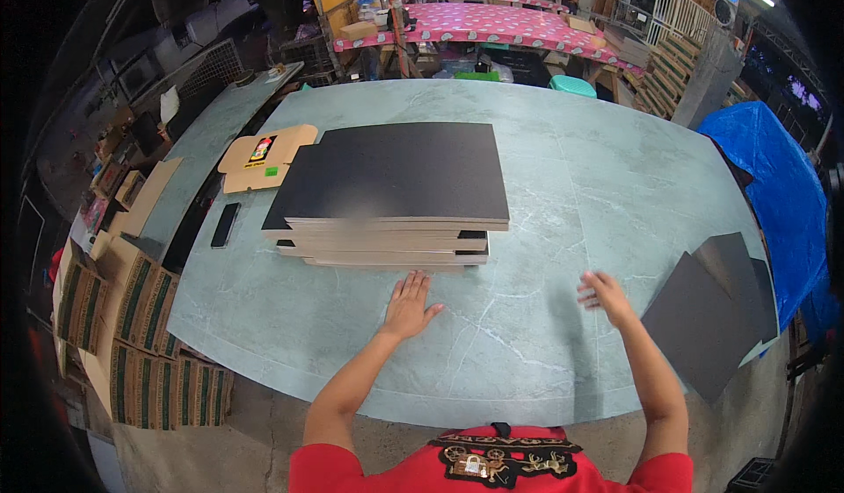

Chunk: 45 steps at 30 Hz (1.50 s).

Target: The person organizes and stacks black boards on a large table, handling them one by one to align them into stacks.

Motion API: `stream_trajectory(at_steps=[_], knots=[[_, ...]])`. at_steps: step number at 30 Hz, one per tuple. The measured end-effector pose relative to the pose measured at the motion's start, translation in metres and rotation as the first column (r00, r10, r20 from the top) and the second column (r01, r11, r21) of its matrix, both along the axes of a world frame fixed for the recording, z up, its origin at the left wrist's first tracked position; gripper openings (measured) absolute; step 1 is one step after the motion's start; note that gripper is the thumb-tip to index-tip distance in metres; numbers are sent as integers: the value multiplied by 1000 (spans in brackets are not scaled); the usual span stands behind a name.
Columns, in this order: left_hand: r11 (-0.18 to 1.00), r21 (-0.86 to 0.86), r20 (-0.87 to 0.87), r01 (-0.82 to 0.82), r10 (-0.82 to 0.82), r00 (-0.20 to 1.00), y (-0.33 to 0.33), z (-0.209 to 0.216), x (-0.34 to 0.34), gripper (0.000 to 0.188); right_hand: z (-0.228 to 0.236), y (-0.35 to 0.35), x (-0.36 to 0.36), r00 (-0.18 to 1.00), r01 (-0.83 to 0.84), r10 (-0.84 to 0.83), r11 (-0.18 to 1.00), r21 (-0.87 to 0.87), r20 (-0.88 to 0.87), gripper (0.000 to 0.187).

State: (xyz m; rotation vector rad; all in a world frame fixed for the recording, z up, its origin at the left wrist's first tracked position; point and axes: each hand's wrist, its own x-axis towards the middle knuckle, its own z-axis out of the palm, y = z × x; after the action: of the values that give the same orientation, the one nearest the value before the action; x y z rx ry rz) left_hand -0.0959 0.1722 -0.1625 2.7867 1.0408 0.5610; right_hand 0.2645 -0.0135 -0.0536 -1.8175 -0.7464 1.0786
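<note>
A stack of black-topped boards point(404, 172) with pale edges lies on the green marbled table point(492, 352), its layers unevenly offset. My left hand point(410, 307) rests flat on the tabletop, fingers spread, its fingertips at the near bottom edge of the stack. Over the table to the right of the stack is my right hand point(605, 296), slightly blurred, its fingers apart and nothing in them. The dark sheets point(708, 317) nearest to it lie overlapping at the table's right edge, one corner jutting past the rim.
Left of the stack are a flat cardboard cutout point(264, 157) and a black phone point(226, 225). Cardboard boxes point(145, 308) are piled at the left. A blue tarp point(774, 203) hangs beyond the right edge. Behind stands a pink-covered table point(501, 25), with people farther back.
</note>
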Motion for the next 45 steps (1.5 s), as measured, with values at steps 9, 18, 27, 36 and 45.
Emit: stream_trajectory(at_steps=[9,18,27,36,45], knots=[[986,16,6,163,-164,987,-13,22,59,54,-79,-156,-7,912,345,-357,934,-92,-204,34],[996,82,78,31,-37,996,-12,57,35,50,-79,-161,-17,858,465,-459,885,-31,-229,25],[980,174,141,100,-126,982,-21,78,71,55,-76,-166,-18,851,466,-455,884,-22,-263,23],[973,231,168,-5,-34,985,-8,102,38,56,-82,-166,-18,861,432,-409,902,13,-302,22],[927,365,112,-83,45,993,-9,155,70,62,-71,-184,-7,870,382,-366,924,-17,-331,21]])
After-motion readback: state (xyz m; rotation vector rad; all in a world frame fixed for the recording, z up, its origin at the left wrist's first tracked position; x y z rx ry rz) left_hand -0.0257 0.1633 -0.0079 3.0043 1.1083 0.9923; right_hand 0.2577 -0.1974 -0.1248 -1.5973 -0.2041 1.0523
